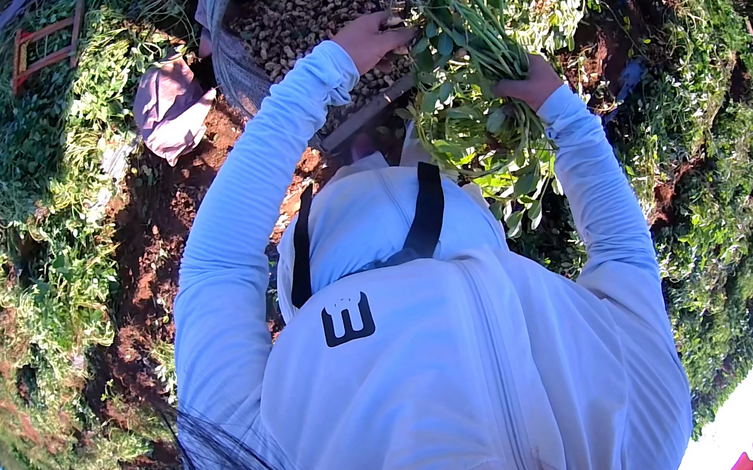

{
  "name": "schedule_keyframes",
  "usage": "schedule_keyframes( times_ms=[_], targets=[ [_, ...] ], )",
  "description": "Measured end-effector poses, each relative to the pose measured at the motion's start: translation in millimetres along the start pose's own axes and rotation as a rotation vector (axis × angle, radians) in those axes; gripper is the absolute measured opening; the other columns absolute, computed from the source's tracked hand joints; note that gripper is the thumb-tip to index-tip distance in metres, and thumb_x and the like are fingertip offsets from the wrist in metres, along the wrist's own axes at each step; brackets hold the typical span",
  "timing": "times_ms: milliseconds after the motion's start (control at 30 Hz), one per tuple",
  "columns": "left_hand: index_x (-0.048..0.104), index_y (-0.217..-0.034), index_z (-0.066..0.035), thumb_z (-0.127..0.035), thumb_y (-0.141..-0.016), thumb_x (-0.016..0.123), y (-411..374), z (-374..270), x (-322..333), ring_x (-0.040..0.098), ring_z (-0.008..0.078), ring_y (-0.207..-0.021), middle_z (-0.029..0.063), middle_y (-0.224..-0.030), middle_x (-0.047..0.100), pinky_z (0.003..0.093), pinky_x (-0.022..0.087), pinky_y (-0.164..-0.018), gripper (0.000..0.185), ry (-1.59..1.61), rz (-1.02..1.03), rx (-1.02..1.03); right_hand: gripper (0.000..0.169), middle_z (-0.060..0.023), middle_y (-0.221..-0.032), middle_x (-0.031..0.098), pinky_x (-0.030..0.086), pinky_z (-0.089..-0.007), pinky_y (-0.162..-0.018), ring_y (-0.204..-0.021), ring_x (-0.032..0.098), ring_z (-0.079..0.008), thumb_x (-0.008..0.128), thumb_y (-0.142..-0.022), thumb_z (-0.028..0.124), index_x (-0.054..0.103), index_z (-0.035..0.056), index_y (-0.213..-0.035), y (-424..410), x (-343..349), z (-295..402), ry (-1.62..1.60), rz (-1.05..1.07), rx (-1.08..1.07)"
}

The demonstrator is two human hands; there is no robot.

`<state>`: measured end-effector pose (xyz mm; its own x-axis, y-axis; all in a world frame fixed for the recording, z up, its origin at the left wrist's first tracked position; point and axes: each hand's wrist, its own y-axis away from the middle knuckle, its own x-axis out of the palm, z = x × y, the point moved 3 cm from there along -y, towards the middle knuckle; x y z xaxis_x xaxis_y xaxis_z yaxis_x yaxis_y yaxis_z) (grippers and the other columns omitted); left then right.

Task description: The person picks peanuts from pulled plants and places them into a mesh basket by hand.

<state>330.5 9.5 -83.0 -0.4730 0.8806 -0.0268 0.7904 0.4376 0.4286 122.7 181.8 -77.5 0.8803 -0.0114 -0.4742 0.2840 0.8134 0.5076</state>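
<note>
Over a mesh-lined basket [227, 58] of peanuts in their shells [298, 13], my left hand [374, 41] is at the near right part of the opening. Its thumb and fingers close around what looks like a peanut pod [394, 20], partly hidden by the fingers. My right hand [532, 83] grips a bunch of green peanut plants [475, 43] by the stems. Leaves hang below that hand, and the stems reach up beside the basket's right side. A flat bar [367, 113] crosses the near part of the basket, below my left hand.
A crumpled mauve cloth or bag [172, 108] lies on reddish soil left of the basket. Farther left, a red wooden frame [48, 47] rests on heaped plants. Pulled plants [691, 107] spread across the right side, with a small blue item [630, 77] among them.
</note>
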Motion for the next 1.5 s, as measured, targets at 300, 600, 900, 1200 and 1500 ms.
schedule_keyframes(
  times_ms=[300, 600, 900, 1200, 1500],
  targets=[
    [0.045, -0.114, 0.001, -0.015, -0.081, 0.057, 7, 10, 25, 0.06, 0.0209, -0.082, 0.0116, -0.099, 0.056, 0.0365, 0.055, -0.065, 0.039, 0.565, 0.116, -0.138, 0.049, -0.0096, -0.087, 0.063, 0.047, -0.0298, -0.068, -0.073, 0.058, -0.0164, 0.075, -0.058, 0.019, 0.057, -0.0035, -0.098, 7, 0, 12, 0.083, -0.064, 0.027],
    [0.047, -0.102, 0.0, -0.013, -0.075, 0.056, 18, -12, 32, 0.058, 0.0382, -0.074, 0.0169, -0.087, 0.059, 0.0441, 0.048, -0.07, 0.031, -0.887, -0.487, 0.432, 0.057, -0.0156, -0.094, 0.062, 0.046, -0.0327, -0.078, -0.085, 0.06, -0.0256, 0.071, -0.058, 0.026, 0.055, -0.0029, -0.104, 3, 5, -8, 0.013, -0.051, 0.049],
    [0.042, -0.102, 0.0, -0.008, -0.079, 0.043, -2, 10, 2, 0.06, 0.0375, -0.079, 0.0204, -0.086, 0.061, 0.044, 0.048, -0.069, 0.024, -1.089, -0.389, -0.071, 0.048, -0.0143, -0.088, 0.063, 0.047, -0.0318, -0.074, -0.079, 0.06, -0.0236, 0.066, -0.063, 0.02, 0.055, -0.0006, -0.105, 22, 27, 11, 0.05, -0.014, -0.045],
    [0.046, -0.099, 0.001, -0.007, -0.08, 0.046, -28, 11, -8, 0.06, 0.0356, -0.086, 0.0234, -0.091, 0.06, 0.0416, 0.049, -0.073, 0.021, -1.049, -0.341, -0.135, 0.043, -0.0167, -0.085, 0.063, 0.047, -0.0335, -0.072, -0.077, 0.061, -0.0265, 0.065, -0.063, 0.022, 0.058, -0.0019, -0.099, 39, 30, 21, 0.124, -0.065, -0.042],
    [0.049, -0.103, 0.002, -0.011, -0.071, 0.062, -51, 18, -6, 0.06, 0.0357, -0.085, 0.0234, -0.093, 0.06, 0.0425, 0.05, -0.074, 0.037, -1.182, -0.395, 0.047, 0.04, -0.016, -0.081, 0.063, 0.047, -0.0318, -0.068, -0.072, 0.061, -0.0241, 0.064, -0.065, 0.021, 0.058, -0.0016, -0.098, 53, 23, 25, 0.103, -0.065, -0.003]
  ],
)
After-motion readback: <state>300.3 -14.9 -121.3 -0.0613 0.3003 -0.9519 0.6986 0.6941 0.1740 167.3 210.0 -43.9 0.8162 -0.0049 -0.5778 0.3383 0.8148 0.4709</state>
